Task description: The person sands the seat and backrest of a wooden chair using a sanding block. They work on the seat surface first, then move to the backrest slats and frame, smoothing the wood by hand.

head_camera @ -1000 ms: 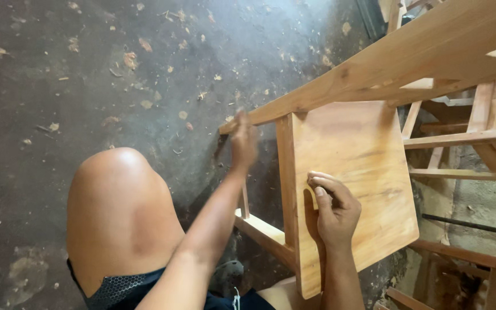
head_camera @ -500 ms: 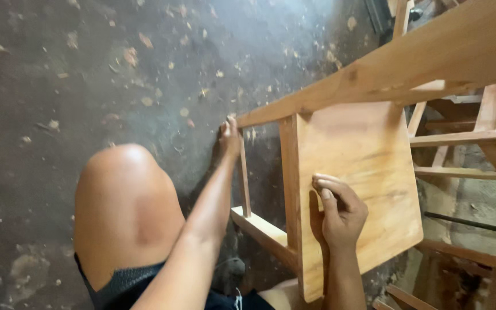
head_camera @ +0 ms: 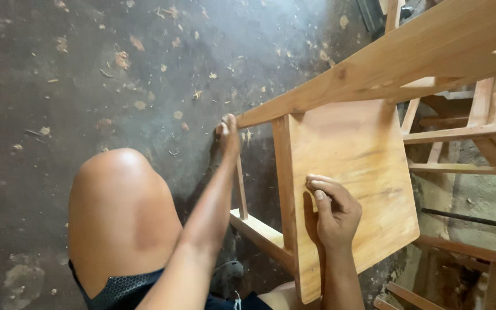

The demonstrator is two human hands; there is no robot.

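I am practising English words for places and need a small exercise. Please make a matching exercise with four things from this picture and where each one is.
Things:
1. left hand
2. right hand
3. knee
4. wood chips

Places:
A. scattered on the dark floor
B. pressed on the flat wooden seat board
C. bare, at lower left
D. at the end of the long wooden rail

Pairs: 1-D, 2-B, 3-C, 4-A
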